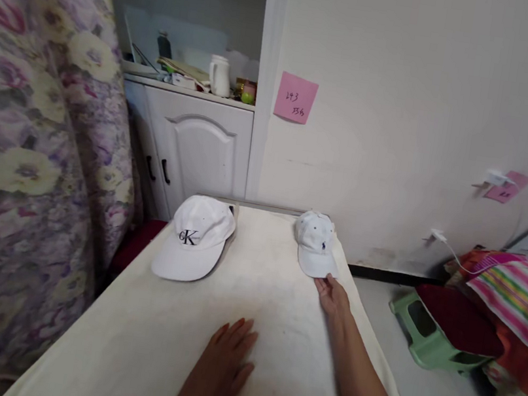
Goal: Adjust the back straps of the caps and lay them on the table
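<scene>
Left hand [225,359], grip spread, overlies the cream cloth-covered surface [274,295]; right hand [334,297], grip impossible to tell, touches a white navy-emblemed cap [314,235] near the far right corner; a white black-lettered cap [203,222] sits far left.

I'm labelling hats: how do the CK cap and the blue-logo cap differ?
The CK cap has large dark letters, the blue-logo cap a small figure. The CK cap looks bigger than the blue-logo cap. The right hand touches the blue-logo cap; the CK cap is untouched. Both are whitish baseball caps, brims toward the camera.
</scene>
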### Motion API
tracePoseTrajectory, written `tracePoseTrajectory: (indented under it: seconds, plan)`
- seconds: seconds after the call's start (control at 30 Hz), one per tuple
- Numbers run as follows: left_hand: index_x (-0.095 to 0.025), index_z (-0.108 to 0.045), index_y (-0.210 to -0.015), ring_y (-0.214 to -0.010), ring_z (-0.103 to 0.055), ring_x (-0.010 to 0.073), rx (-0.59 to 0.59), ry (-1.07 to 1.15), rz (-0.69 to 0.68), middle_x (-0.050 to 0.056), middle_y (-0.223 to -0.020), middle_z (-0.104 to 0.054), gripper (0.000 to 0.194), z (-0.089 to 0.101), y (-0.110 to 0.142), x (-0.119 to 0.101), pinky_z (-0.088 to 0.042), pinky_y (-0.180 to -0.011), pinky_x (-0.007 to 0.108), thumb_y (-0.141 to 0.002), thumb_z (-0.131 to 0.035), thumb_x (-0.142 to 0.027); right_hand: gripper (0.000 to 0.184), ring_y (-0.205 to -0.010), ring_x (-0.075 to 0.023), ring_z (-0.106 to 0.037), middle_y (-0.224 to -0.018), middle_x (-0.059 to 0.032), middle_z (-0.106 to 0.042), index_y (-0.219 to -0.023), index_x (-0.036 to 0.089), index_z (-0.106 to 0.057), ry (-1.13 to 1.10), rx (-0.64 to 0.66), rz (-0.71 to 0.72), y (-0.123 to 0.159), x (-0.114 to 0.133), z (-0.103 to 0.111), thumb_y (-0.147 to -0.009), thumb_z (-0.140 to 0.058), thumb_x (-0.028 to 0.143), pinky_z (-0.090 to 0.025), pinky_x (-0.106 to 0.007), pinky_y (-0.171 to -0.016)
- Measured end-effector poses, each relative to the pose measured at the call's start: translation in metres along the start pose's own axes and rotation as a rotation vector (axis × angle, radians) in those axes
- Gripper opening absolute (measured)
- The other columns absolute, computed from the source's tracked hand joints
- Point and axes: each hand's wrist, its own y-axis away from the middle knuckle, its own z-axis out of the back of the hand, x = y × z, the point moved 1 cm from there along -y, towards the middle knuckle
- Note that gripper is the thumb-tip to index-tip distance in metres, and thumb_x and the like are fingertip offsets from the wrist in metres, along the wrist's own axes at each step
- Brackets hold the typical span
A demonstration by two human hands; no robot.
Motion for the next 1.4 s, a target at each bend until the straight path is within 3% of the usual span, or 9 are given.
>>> tracePoseTrajectory:
  seconds: [0.23, 0.57, 1.27, 1.4]
  plan:
    - [-0.024, -0.054, -0.137, -0.135, -0.046, 0.0287, -0.025, 0.048, 0.004, 0.010, -0.147, -0.051, 0.047, -0.001, 0.002, 0.001, -0.037, -0.111, 0.052, -0.090, -0.054, -0.029, 0.017, -0.081, -0.0171, -0.073, -0.083, -0.0029, -0.074, -0.092, 0.016, -0.061, -0.055, -0.017, -0.022, -0.016, 0.001, -0.005, -0.089, -0.049, 0.004, -0.061, -0.036, -0.081]
    - [-0.024, -0.055, -0.136, -0.135, -0.047, 0.0295, -0.026, 0.050, 0.000, 0.009, -0.147, -0.051, 0.047, -0.001, 0.001, 0.003, -0.038, -0.110, 0.052, -0.090, -0.053, -0.028, 0.019, -0.102, -0.0207, -0.071, -0.101, -0.0084, -0.076, -0.094, 0.017, -0.061, -0.105, -0.010, 0.021, -0.019, -0.001, -0.003, -0.086, -0.052, 0.004, -0.054, -0.047, -0.095]
    - [-0.025, -0.054, -0.137, -0.134, -0.047, 0.0298, -0.028, -0.005, -0.020, 0.009, -0.147, -0.050, 0.046, -0.006, 0.002, 0.007, -0.041, -0.108, 0.053, -0.092, -0.052, -0.030, 0.016, -0.104, -0.0203, -0.070, -0.101, -0.0099, -0.076, -0.096, 0.016, -0.063, -0.147, -0.003, 0.027, -0.018, 0.003, -0.005, -0.088, -0.051, 0.009, -0.053, -0.044, -0.098]
    - [-0.025, -0.054, -0.137, -0.133, -0.049, 0.0300, -0.050, -0.005, -0.031, 0.009, -0.147, -0.051, 0.045, -0.009, 0.002, 0.010, -0.043, -0.107, 0.053, -0.092, -0.052, -0.031, 0.023, -0.106, -0.0189, -0.069, -0.103, -0.0095, -0.076, -0.100, 0.016, -0.063, -0.152, -0.016, 0.016, -0.023, 0.009, -0.006, -0.091, -0.043, 0.009, -0.052, -0.044, -0.098]
